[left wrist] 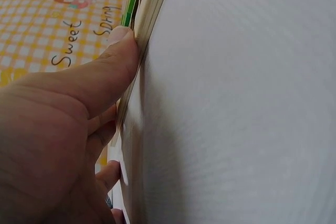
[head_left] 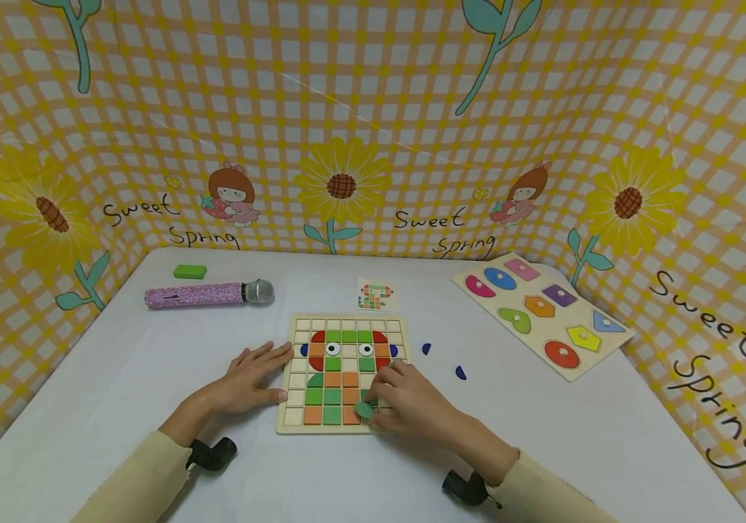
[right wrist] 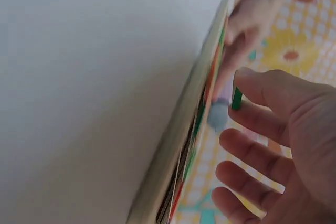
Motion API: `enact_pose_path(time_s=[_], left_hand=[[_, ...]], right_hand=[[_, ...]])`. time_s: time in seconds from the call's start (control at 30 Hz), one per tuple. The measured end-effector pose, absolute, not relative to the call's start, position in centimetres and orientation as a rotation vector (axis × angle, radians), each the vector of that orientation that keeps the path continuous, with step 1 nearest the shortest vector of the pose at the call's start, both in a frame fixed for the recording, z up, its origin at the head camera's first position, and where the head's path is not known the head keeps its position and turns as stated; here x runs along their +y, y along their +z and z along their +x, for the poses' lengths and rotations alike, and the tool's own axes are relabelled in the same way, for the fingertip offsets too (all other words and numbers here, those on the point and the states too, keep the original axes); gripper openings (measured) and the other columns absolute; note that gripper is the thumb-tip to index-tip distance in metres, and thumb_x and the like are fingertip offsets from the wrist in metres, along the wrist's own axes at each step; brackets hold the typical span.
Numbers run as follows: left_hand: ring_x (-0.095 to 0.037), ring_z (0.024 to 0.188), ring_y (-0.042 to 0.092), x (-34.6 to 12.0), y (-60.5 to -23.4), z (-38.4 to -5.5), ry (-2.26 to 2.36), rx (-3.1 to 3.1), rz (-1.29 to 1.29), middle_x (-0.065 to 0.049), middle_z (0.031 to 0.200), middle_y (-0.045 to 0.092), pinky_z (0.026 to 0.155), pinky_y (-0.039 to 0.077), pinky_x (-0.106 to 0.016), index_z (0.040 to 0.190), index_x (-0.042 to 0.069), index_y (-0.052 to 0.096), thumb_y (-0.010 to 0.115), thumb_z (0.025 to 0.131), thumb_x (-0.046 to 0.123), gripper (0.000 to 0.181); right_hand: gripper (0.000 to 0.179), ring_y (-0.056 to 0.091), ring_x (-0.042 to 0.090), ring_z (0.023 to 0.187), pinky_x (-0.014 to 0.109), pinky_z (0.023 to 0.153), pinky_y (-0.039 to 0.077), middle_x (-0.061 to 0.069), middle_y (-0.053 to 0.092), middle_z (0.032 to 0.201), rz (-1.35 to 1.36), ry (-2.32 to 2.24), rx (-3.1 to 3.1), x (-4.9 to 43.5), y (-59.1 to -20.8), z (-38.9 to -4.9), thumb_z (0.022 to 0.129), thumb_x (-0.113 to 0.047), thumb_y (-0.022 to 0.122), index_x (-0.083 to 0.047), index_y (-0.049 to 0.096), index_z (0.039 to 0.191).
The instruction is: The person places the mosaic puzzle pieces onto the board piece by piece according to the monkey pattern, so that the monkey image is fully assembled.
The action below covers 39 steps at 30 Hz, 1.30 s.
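Note:
A square wooden grid board (head_left: 293, 416) lies flat, partly filled with coloured tiles and two round eye pieces (head_left: 333, 349). My left hand (head_left: 247, 379) rests at its left edge, the fingers loosely extended and the thumb (left wrist: 113, 66) against the side. Over the lower right of the grid, my right hand (head_left: 412, 399) pinches a green piece with a curved edge (head_left: 364, 410) between thumb and index finger. In the right wrist view that green piece (right wrist: 237, 98) appears edge-on, held off the board. The right hand hides some lower-right cells.
Two dark blue half-round pieces (head_left: 460, 373) lie right of the board. A pattern card (head_left: 378, 293) lies behind it. A knobbed shape puzzle (head_left: 549, 330) occupies the back right. At the back left are a glittery pink microphone (head_left: 196, 296) and a green block (head_left: 189, 272).

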<state>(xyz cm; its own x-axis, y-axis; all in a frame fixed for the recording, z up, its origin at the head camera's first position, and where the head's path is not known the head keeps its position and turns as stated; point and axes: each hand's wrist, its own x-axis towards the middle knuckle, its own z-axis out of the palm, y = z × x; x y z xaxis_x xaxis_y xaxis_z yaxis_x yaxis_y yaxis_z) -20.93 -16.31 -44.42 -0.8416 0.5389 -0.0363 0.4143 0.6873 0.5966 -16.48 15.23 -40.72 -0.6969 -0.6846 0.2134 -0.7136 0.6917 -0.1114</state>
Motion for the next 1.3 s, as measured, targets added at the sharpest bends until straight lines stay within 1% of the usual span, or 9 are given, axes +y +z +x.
enact_pose_path(time_s=[0.13,0.3,0.53,0.83,1.03,1.3], left_hand=[[-0.042,0.145,0.010,-16.3,-44.5,-21.0,0.869,2.692,0.773,-0.013,0.157,0.024,0.113,-0.002,-0.065,0.148,0.009,0.030,0.064,0.088,0.035,0.074],[-0.041,0.145,0.010,-16.3,-44.4,-21.0,0.870,2.689,0.771,-0.012,0.157,0.024,0.113,-0.002,-0.064,0.148,0.009,0.030,0.064,0.088,0.034,0.073],[-0.041,0.146,0.010,-16.4,-44.4,-20.9,0.869,2.677,0.777,-0.012,0.157,0.024,0.113,-0.002,-0.064,0.148,0.009,0.030,0.062,0.090,0.035,0.071],[-0.041,0.146,0.009,-16.6,-44.5,-21.0,0.867,2.674,0.797,-0.011,0.157,0.023,0.113,-0.002,-0.065,0.148,0.008,0.030,0.059,0.092,0.035,0.068],[-0.041,0.146,0.009,-16.6,-44.6,-21.0,0.868,2.676,0.804,-0.012,0.157,0.023,0.113,-0.002,-0.065,0.148,0.008,0.030,0.058,0.092,0.034,0.068],[-0.041,0.145,0.010,-16.5,-44.6,-21.0,0.871,2.680,0.806,-0.012,0.157,0.024,0.113,-0.002,-0.066,0.147,0.008,0.031,0.058,0.092,0.034,0.067]], right_hand=[[0.024,0.048,0.013,0.096,0.027,0.086,0.044,-0.007,0.063,0.097,1.222,0.199,-2.722,12.4,-40.9,-16.6,0.079,-0.038,0.073,-0.021,0.072,0.096],[0.026,0.046,0.011,0.093,0.024,0.082,0.042,-0.008,0.062,0.099,1.255,0.118,-2.729,9.5,-41.0,-16.6,0.080,-0.043,0.071,-0.025,0.072,0.099],[0.022,0.044,0.011,0.096,0.022,0.079,0.039,-0.009,0.061,0.101,1.232,0.183,-2.804,6.8,-41.1,-16.6,0.083,-0.041,0.069,-0.026,0.072,0.099],[0.022,0.044,0.012,0.097,0.026,0.086,0.040,-0.009,0.060,0.098,1.241,0.171,-2.761,5.6,-41.5,-16.9,0.083,-0.041,0.069,-0.026,0.072,0.099],[0.020,0.043,0.011,0.093,0.024,0.079,0.036,-0.009,0.059,0.096,1.226,0.183,-2.754,5.4,-41.7,-17.1,0.082,-0.040,0.069,-0.025,0.072,0.095],[0.017,0.042,0.011,0.091,0.023,0.077,0.035,-0.008,0.058,0.095,1.191,0.172,-2.760,5.4,-41.9,-17.2,0.081,-0.037,0.069,-0.025,0.072,0.093]])
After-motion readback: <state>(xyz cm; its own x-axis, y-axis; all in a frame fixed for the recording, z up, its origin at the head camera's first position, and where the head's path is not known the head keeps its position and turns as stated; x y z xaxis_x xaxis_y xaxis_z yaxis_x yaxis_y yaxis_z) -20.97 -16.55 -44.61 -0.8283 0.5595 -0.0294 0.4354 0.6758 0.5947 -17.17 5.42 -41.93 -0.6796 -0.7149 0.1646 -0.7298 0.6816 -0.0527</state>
